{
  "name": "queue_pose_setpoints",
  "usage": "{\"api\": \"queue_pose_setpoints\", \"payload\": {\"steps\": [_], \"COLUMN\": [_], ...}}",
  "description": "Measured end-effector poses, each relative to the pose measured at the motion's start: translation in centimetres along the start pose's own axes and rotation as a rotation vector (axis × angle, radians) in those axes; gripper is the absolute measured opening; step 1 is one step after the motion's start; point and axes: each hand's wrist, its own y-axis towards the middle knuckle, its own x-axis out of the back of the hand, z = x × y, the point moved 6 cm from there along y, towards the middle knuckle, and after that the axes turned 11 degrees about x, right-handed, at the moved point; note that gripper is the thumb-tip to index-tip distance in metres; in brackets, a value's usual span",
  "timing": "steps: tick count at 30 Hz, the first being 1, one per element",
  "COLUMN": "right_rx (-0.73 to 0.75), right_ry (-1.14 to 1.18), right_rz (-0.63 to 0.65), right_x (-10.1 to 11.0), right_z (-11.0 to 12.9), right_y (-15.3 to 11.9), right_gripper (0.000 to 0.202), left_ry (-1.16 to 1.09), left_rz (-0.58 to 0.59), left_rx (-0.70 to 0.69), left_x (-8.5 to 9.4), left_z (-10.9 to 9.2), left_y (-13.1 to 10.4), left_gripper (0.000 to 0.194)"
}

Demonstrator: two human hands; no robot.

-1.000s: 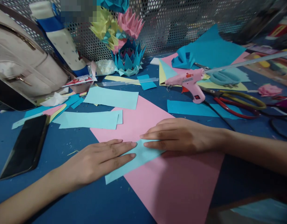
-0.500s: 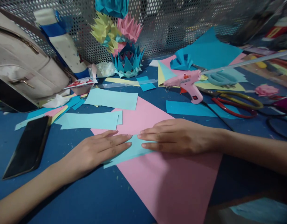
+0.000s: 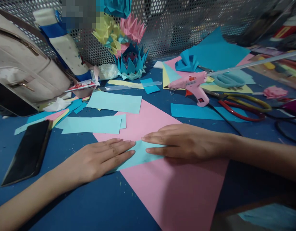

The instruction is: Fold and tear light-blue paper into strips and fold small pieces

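Observation:
A light blue paper strip (image 3: 140, 153) lies across a large pink sheet (image 3: 181, 189). My left hand (image 3: 102, 157) presses flat on the strip's left part, its fingers stretched out. From the other side my right hand (image 3: 181, 141) rests on the strip's right part with straight fingers. A small gap between the fingertips shows the middle of the strip; both ends are largely covered by the hands. Just beyond lie more light blue strips (image 3: 92, 124), and another light blue strip (image 3: 115, 102) overlaps the pink sheet's far corner.
A pink glue gun (image 3: 192, 85) with a clear stick stands behind my right hand, near scissors (image 3: 241, 107) and a blue strip (image 3: 186, 110). A phone (image 3: 28, 152) lies at left. Folded paper flowers (image 3: 132, 62), a bottle (image 3: 63, 45) and a bag (image 3: 25, 64) stand behind.
My left hand has shifted slightly down and left, and the gap between the hands shows a little more of the strip. The strip's lower edge now looks flatter.

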Motion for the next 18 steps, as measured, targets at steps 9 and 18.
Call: {"api": "queue_pose_setpoints", "payload": {"steps": [9, 18], "right_rx": [-0.023, 0.012], "right_ry": [0.02, -0.046], "right_rz": [0.019, 0.017], "right_x": [0.22, 0.59], "right_z": [0.25, 0.7], "right_y": [0.02, 0.13], "right_gripper": [0.04, 0.04], "left_ry": [-0.007, -0.029], "left_rz": [0.007, 0.025], "left_rx": [-0.025, -0.04], "left_x": [0.17, 0.31], "left_z": [0.01, -0.09], "left_y": [0.11, 0.23], "left_gripper": [0.041, 0.04]}}
